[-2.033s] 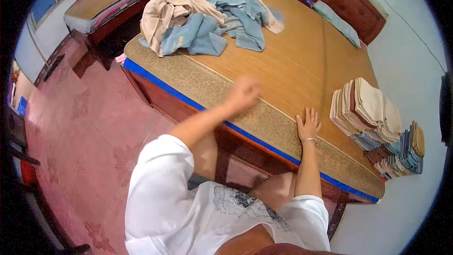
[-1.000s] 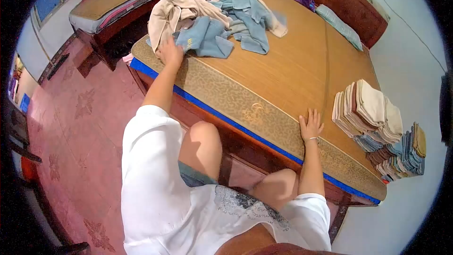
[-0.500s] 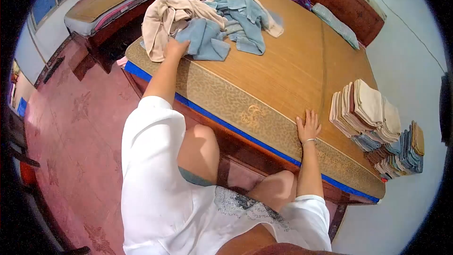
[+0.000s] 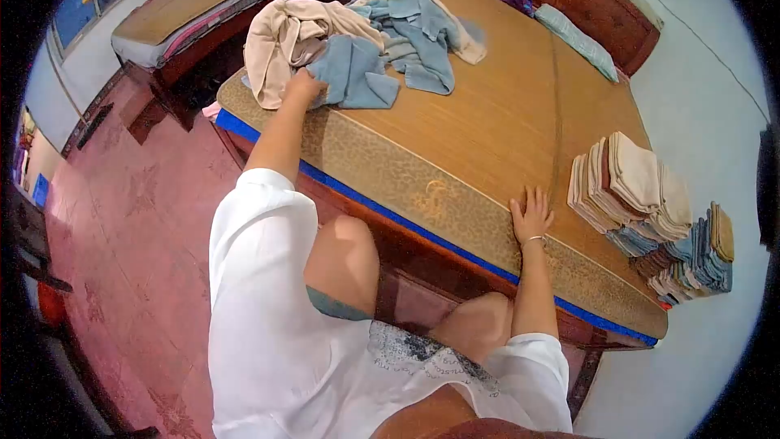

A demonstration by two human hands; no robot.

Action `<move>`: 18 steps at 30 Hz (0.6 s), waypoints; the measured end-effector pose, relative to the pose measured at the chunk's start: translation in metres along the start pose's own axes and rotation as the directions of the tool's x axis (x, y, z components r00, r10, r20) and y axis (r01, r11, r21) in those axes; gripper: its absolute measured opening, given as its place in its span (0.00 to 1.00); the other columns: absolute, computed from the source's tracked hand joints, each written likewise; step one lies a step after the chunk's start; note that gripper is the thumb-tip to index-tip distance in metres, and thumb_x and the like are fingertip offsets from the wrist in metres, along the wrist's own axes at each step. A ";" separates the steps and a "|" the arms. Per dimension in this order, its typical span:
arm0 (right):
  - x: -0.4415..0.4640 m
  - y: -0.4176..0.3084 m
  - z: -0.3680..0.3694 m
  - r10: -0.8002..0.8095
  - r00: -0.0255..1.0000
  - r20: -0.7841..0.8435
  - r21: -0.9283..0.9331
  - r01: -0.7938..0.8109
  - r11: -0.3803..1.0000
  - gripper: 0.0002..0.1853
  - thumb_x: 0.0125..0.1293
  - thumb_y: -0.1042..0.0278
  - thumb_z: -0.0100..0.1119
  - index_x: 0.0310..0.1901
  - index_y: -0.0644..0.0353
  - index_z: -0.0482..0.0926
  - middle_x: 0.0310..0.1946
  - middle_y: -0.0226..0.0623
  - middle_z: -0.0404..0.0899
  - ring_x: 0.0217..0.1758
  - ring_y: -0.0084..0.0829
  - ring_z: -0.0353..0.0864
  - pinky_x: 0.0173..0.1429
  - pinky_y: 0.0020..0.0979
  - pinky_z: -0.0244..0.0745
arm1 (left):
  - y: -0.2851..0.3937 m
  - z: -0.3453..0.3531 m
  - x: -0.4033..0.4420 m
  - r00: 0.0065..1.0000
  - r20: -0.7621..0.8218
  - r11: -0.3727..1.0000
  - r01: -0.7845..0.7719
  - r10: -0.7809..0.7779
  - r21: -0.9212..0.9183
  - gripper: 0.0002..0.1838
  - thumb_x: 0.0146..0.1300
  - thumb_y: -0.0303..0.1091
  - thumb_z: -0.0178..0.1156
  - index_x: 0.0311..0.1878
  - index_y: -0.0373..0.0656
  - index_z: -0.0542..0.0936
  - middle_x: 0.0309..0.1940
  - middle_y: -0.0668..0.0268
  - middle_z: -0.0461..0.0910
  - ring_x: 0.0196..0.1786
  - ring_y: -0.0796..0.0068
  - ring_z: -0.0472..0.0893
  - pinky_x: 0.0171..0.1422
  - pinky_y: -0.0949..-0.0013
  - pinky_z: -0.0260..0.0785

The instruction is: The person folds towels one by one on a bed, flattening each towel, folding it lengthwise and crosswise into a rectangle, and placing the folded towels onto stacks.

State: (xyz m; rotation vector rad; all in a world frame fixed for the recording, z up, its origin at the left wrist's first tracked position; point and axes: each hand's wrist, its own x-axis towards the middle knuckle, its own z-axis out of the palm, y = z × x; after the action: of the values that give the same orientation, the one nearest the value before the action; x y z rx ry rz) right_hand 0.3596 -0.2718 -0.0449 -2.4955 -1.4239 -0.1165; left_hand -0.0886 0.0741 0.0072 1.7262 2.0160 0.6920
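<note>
At the heap's near edge, my left hand point(image 4: 304, 88) is closed on the edge of a blue towel point(image 4: 354, 73); its fingertips are partly hidden. A crumpled beige towel point(image 4: 272, 45) lies right beside that hand. Farther back in the heap is another blue towel point(image 4: 418, 28), loosely bunched with a cream cloth. My right hand point(image 4: 532, 215) rests flat on the woven mat point(image 4: 479, 134), fingers spread, holding nothing. To its right stands a stack of folded beige towels point(image 4: 632, 175).
More folded towels point(image 4: 703, 256), blue and brown, stand at the right corner by the wall. Pillows point(image 4: 577, 41) lie near the wooden headboard point(image 4: 589, 0). A second bed point(image 4: 236, 0) is at the far left, beyond the pink floor point(image 4: 138, 260).
The blue towel at my left hand has shifted slightly toward me, and that hand has turned a little. My right hand stays flat in place.
</note>
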 end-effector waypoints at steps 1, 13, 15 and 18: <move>-0.001 -0.001 -0.001 0.002 1.000 0.001 0.004 -0.002 1.000 0.33 0.60 0.37 0.40 0.65 0.44 0.58 0.69 0.35 0.47 0.73 0.36 0.39 0.68 0.54 0.27 | 0.002 -0.001 -0.005 1.000 -0.015 0.998 0.015 -0.016 -0.054 0.35 0.40 0.51 0.68 0.53 0.48 0.71 0.53 0.59 0.73 0.56 0.60 0.72 0.58 0.59 0.63; -0.002 -0.006 -0.007 0.018 0.999 0.028 -0.001 -0.018 1.000 0.34 0.60 0.37 0.41 0.65 0.46 0.57 0.69 0.35 0.47 0.73 0.36 0.39 0.69 0.53 0.26 | 0.005 0.032 0.007 0.997 -0.070 0.596 -0.038 -0.030 -0.802 0.24 0.50 0.43 0.63 0.46 0.36 0.74 0.45 0.50 0.75 0.49 0.61 0.74 0.51 0.63 0.65; -0.002 -0.005 -0.006 0.025 0.999 0.025 -0.003 -0.025 1.000 0.34 0.60 0.37 0.42 0.65 0.46 0.57 0.69 0.35 0.47 0.73 0.36 0.39 0.69 0.52 0.26 | 0.016 0.028 -0.008 0.983 0.162 0.423 0.110 0.090 -0.899 0.20 0.51 0.41 0.62 0.43 0.36 0.76 0.41 0.52 0.77 0.45 0.65 0.76 0.47 0.65 0.66; -0.002 -0.004 -0.004 0.010 1.000 0.001 0.015 -0.010 1.000 0.34 0.60 0.38 0.43 0.64 0.46 0.58 0.69 0.34 0.47 0.73 0.36 0.39 0.69 0.52 0.26 | 0.028 0.037 -0.037 0.925 -0.153 0.709 -0.366 0.347 -0.603 0.12 0.51 0.37 0.61 0.33 0.38 0.77 0.28 0.62 0.78 0.30 0.70 0.76 0.35 0.67 0.68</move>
State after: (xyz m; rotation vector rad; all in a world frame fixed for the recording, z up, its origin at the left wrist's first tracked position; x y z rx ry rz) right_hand 0.3555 -0.2730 -0.0411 -2.4911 -1.4072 -0.1023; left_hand -0.0386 0.0453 -0.0068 1.6761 1.2256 1.3423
